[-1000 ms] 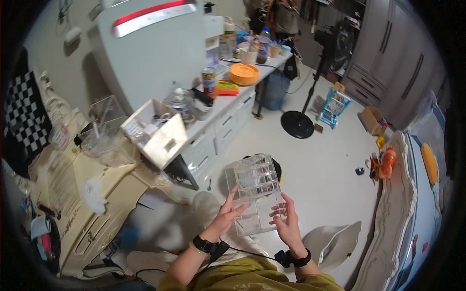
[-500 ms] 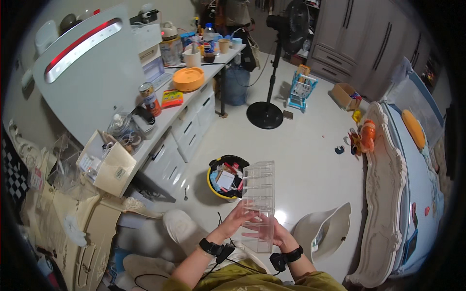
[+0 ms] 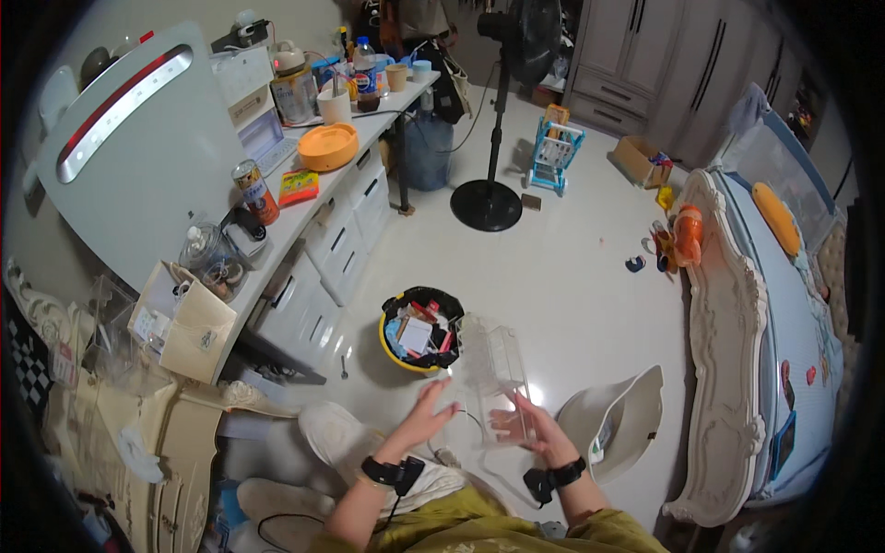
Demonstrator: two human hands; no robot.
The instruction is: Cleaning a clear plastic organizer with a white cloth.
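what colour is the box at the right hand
The box is clear and colourless; head view.

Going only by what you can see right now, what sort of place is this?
Probably a bedroom in a home: a bed with a carved cream frame on the right, grey wardrobes behind, and a cluttered desk on the left.

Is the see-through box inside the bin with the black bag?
No, the right hand is holding the clear box outside the bin.
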